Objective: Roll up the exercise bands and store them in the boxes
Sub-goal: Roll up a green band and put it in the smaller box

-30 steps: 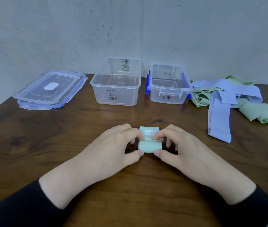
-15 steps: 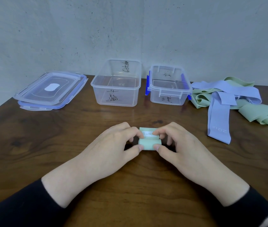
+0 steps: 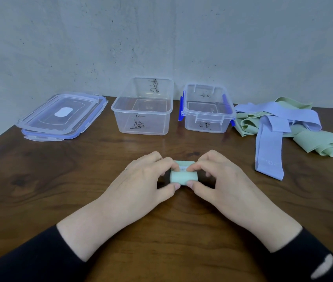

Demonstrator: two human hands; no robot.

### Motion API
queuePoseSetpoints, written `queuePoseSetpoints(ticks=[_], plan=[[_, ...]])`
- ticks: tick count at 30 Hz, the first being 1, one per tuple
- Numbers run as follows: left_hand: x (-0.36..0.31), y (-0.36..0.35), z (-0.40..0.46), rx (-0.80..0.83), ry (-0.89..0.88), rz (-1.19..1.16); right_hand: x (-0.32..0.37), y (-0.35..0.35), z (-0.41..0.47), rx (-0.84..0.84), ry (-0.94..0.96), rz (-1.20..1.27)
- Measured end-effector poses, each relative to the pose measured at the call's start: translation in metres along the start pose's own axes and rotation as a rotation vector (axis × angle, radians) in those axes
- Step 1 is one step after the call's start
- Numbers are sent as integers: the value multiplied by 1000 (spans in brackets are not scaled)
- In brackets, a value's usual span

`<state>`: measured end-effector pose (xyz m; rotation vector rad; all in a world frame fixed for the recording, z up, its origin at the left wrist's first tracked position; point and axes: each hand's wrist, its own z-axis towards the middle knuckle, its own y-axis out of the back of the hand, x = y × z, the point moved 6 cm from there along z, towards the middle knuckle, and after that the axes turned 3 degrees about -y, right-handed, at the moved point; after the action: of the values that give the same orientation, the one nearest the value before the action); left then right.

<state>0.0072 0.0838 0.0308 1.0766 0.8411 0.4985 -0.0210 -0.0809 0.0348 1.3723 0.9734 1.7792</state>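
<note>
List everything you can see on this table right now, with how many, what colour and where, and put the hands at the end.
Rolled mint-green exercise band: one, mint green, near centre of the table, almost fully rolled.
Loose exercise bands: a tangled pile, lilac and pale green, exact count unclear, far right.
Larger clear plastic box: one, transparent with black writing, open, back centre.
Smaller clear plastic box with blue clips: one, transparent, open, right of the larger box.
Clear plastic lids with blue edging: two stacked, back left.
Dark wooden table: one, brown.
Left hand: one, pinching the roll's left end.
Right hand: one, pinching the roll's right end.
</note>
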Motion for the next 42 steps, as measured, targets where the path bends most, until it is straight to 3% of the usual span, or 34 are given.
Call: queuePoseSetpoints(ticks=[11, 32, 42], plan=[[-2, 2, 6, -97, -11, 19, 0, -1, 6, -44, 53, -18], [6, 2, 25, -133, -68, 66, 3, -4, 19, -124, 91, -76], [20, -6, 43, -70, -65, 71, -4, -12, 36, -79, 32, -131]])
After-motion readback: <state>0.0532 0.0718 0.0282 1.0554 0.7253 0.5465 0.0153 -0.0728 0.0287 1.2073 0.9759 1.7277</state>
